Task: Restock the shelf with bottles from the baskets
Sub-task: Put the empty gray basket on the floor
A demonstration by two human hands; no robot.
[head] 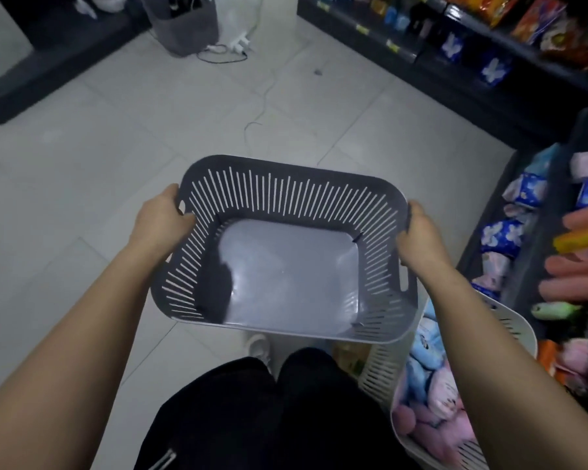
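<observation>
— What are the fingers doing?

— On my left hand (160, 217) the fingers (184, 217) are curling over the left rim of the grey basket (286, 191), right by its handle slot. My right hand (420, 234) is wrapping the opposite rim the same way. Both are gripping it, with nothing spread.

— Is the basket carrying anything?

— I'm seeing only its bare bottom. I'm holding it off the floor (82, 184), out in front of my knees.

— Where are the bottles, then?

— I'm not making out any in a basket. The white basket (520, 320) is sitting just beside my right leg, partly under the grey one, and it's holding soft pastel packs (431, 391). On the shelf (532, 252) to my right, some orange and pink rounded things (577, 266) are lying on their sides. They may be bottles, but they're too blurred to tell.

— How are you handling this step?

— I'm judging the grey basket as emptied and ready to put aside. So I'm planning to keep both grips level and lower it onto open floor to my left. I'm also aiming to stay off the cable (265, 96) and leave the white basket reachable.
</observation>
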